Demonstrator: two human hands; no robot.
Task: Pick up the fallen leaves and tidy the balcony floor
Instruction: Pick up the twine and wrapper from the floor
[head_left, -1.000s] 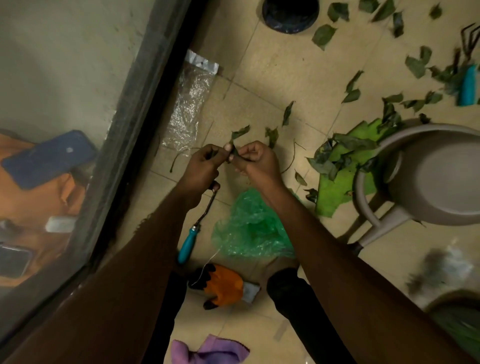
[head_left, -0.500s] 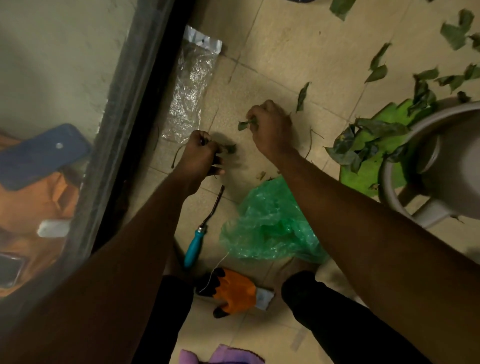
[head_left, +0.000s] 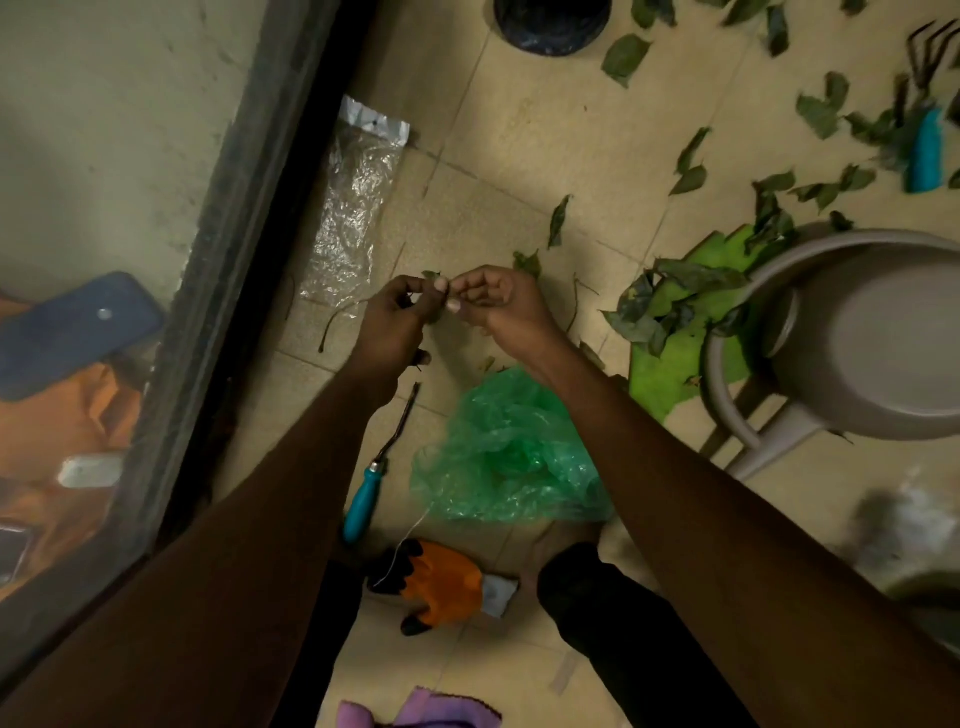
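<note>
Above the tiled balcony floor my left hand and my right hand meet, fingers curled. Between their fingertips they pinch a small bunch of green leaves, mostly hidden by the fingers. A single leaf and a smaller leaf lie just beyond the hands. A pile of leaves rests on a bright green sheet to the right, and several more leaves are scattered at the far right. A crumpled green plastic bag lies below the hands.
A grey plastic chair stands at the right. A teal-handled tool, an orange glove and a purple cloth lie near my legs. A clear plastic wrapper lies by the glass door frame. A black pot and a teal-handled rake lie farther off.
Half a second ago my hands were apart, the right one picking at a leaf on the floor. Now they are raised and together again, pinching the leaves.
</note>
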